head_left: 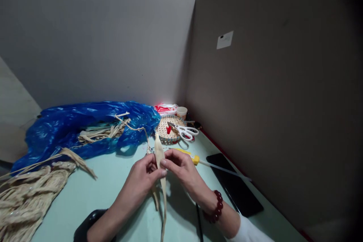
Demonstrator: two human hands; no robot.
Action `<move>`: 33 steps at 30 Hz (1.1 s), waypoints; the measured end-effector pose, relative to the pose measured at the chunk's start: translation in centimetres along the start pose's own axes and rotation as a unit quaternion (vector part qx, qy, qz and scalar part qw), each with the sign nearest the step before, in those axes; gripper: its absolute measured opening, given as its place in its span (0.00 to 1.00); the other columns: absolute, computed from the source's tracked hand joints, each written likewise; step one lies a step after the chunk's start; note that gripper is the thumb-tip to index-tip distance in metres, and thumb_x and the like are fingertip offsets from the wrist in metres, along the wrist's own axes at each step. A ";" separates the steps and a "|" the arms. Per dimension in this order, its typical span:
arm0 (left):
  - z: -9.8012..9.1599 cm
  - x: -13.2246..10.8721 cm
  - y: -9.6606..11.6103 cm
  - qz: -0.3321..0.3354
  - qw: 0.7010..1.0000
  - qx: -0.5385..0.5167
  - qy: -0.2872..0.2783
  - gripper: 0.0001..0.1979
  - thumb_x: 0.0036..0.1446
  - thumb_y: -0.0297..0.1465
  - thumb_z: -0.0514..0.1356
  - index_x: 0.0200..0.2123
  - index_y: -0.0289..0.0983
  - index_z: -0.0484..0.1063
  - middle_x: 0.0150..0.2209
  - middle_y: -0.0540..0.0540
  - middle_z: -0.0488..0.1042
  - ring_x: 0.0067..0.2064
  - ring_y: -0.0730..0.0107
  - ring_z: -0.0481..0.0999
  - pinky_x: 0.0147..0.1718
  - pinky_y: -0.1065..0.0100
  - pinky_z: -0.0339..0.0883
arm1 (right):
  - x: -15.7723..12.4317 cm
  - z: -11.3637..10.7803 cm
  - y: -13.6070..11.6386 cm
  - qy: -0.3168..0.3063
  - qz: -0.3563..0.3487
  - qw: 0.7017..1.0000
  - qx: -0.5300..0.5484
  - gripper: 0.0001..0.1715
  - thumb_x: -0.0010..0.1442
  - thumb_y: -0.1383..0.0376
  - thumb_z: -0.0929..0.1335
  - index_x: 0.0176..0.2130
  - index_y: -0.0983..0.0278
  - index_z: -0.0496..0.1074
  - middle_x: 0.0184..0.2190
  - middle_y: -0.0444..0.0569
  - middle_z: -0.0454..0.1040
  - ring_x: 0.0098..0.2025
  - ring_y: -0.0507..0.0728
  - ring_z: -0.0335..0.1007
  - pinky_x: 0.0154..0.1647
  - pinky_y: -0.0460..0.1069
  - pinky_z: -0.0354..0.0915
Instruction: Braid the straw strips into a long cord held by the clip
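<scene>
Pinched between my two hands is a pale strip of dried husk [159,151], wide at the top and narrowing to a long tail towards me. My left hand [143,172] grips its left edge, thumb on the front. From the other side my right hand [181,168] holds it at about the same height, thumb and fingers closed; a dark red bead bracelet circles that wrist. A thin twisted cord [146,136] runs from the husk pile down behind the left fingers, where its end is hidden. Just beyond the right hand lies a yellow-handled tool [194,159].
A blue plastic bag [65,128] with husk strips [104,132] lies at back left, a braided husk piece [34,200] in front. White-handled scissors [185,131] rest on a woven basket [163,128] near a paper cup [182,112]. A black tablet-like slab [235,185] lies right. Grey partitions [127,45] enclose the table.
</scene>
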State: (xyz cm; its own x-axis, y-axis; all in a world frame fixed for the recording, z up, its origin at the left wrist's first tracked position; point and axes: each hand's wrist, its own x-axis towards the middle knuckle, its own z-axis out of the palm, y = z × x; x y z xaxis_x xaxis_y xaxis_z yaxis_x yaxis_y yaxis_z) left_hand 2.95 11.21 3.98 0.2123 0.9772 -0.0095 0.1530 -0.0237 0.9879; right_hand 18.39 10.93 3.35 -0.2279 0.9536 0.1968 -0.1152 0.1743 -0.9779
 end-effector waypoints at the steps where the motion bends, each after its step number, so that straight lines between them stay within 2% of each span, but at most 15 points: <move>1: 0.1 -0.1 0.0 0.000 1.000 0.003 -0.002 0.07 0.44 0.30 0.66 0.27 0.34 0.71 0.23 0.53 0.68 0.27 0.73 0.63 0.27 0.71 0.56 | 0.0 0.0 0.1 0.005 0.001 1.000 -0.003 0.12 0.56 0.59 0.70 0.32 0.67 0.70 0.29 0.45 0.69 0.33 0.53 0.64 0.36 0.47 0.59; 5: 0.0 -0.1 0.0 -0.008 1.000 -0.013 -0.016 0.13 0.49 0.37 0.63 0.21 0.35 0.67 0.19 0.56 0.61 0.24 0.76 0.59 0.24 0.73 0.53 | 0.1 -0.3 0.9 0.036 0.008 0.999 -0.037 0.11 0.56 0.60 0.70 0.31 0.66 0.67 0.26 0.42 0.65 0.29 0.51 0.58 0.30 0.46 0.56; 9: -0.3 0.0 -0.1 -0.036 0.998 -0.054 -0.021 0.13 0.48 0.39 0.65 0.26 0.34 0.70 0.21 0.55 0.64 0.23 0.77 0.61 0.24 0.74 0.55 | 0.2 -0.6 1.1 0.022 0.013 0.999 -0.021 0.12 0.56 0.60 0.70 0.31 0.66 0.67 0.26 0.42 0.64 0.28 0.50 0.57 0.30 0.46 0.55; 14: -0.2 -0.1 -0.3 -0.059 0.994 -0.095 -0.017 0.13 0.47 0.38 0.66 0.28 0.35 0.70 0.23 0.55 0.66 0.20 0.80 0.62 0.21 0.76 0.56 | 0.0 -0.4 0.7 -0.024 0.027 0.998 0.052 0.14 0.54 0.59 0.71 0.32 0.67 0.69 0.29 0.45 0.68 0.32 0.52 0.62 0.36 0.47 0.58; 17: -0.1 -0.1 -0.3 -0.063 0.993 -0.104 -0.014 0.14 0.46 0.38 0.67 0.29 0.34 0.70 0.24 0.54 0.67 0.20 0.80 0.64 0.21 0.76 0.59 | 0.1 -0.3 0.7 -0.026 0.038 0.998 0.045 0.15 0.53 0.57 0.72 0.30 0.67 0.69 0.28 0.45 0.67 0.31 0.51 0.60 0.34 0.47 0.57; 23: -0.3 -0.3 0.2 -0.055 0.998 -0.018 -0.041 0.14 0.50 0.40 0.63 0.30 0.34 0.70 0.21 0.52 0.69 0.19 0.74 0.69 0.21 0.72 0.64 | 0.3 -0.5 1.3 -0.012 0.052 0.998 0.019 0.16 0.52 0.57 0.72 0.31 0.67 0.68 0.27 0.43 0.67 0.28 0.50 0.59 0.31 0.46 0.55; 28: -0.2 -0.2 0.2 -0.030 0.998 0.034 -0.038 0.13 0.50 0.40 0.62 0.26 0.36 0.68 0.20 0.54 0.65 0.18 0.74 0.64 0.17 0.72 0.61 | 0.1 -0.3 1.3 -0.012 0.059 0.998 -0.003 0.17 0.52 0.55 0.72 0.30 0.67 0.68 0.25 0.43 0.66 0.27 0.50 0.58 0.30 0.46 0.54; 33: 0.1 -0.1 0.1 0.000 0.997 0.079 -0.014 0.09 0.51 0.36 0.59 0.25 0.37 0.68 0.21 0.55 0.63 0.21 0.74 0.61 0.19 0.73 0.57 | 0.0 -0.1 1.5 -0.013 0.054 0.998 0.004 0.16 0.52 0.55 0.71 0.30 0.65 0.68 0.27 0.44 0.67 0.29 0.52 0.61 0.32 0.47 0.57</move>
State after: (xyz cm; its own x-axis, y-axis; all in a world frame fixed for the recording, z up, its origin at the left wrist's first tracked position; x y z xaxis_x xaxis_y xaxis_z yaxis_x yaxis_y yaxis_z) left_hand 2.99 11.06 4.04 0.2385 0.9710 -0.0163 0.3030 -0.0584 0.9512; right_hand 18.28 11.21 1.88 -0.2651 0.9598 0.0922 -0.0965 0.0687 -0.9930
